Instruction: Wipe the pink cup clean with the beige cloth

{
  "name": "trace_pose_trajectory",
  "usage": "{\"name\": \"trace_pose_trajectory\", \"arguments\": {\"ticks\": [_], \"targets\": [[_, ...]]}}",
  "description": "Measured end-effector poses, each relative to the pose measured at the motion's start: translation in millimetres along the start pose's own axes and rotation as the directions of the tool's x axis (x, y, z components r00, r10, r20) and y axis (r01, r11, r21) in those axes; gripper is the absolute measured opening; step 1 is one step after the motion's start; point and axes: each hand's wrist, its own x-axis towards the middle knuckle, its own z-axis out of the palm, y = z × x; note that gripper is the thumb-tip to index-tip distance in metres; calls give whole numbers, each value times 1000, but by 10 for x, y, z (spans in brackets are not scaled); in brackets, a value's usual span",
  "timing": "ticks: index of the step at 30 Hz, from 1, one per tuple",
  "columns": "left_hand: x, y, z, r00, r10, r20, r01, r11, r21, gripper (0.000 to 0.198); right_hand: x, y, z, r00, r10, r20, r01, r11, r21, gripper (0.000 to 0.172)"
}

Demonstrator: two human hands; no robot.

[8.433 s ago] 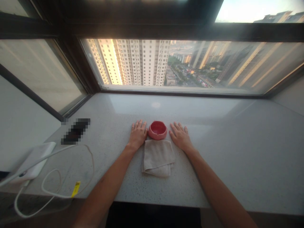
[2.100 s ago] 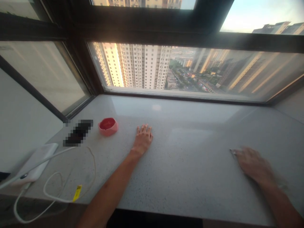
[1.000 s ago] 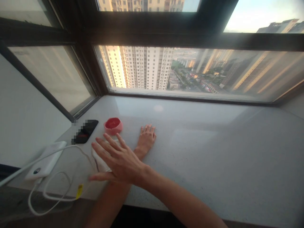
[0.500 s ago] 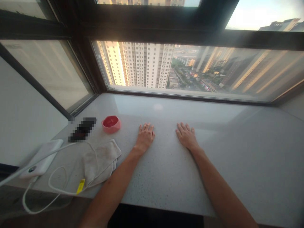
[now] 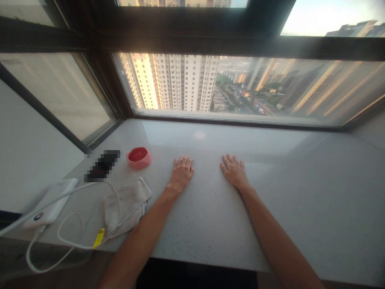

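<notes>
On the speckled stone counter [image 5: 210, 237], your left hand [image 5: 182, 174] and right hand [image 5: 234, 172] lie flat, open and empty. The folded towel [image 5: 126, 204] has moved left, now below the pink bowl [image 5: 138, 157] and against a white cable [image 5: 72, 247].

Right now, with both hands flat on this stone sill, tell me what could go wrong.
The white cable lies across the folded cloth and droops past the front edge of the stone sill, so lifting the cloth could drag the power bank along. The pink bowl sits close to the pixelated dark device; a careless sweep of the left hand might knock them together.
</notes>
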Motion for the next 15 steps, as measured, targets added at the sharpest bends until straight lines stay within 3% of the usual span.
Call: {"name": "trace_pose_trajectory", "arguments": {"ticks": [15], "targets": [[0, -5, 43, 999, 9, -33, -10, 999, -45, 50, 3, -7, -2, 1000, 0, 7, 0, 1000, -14, 65]]}}
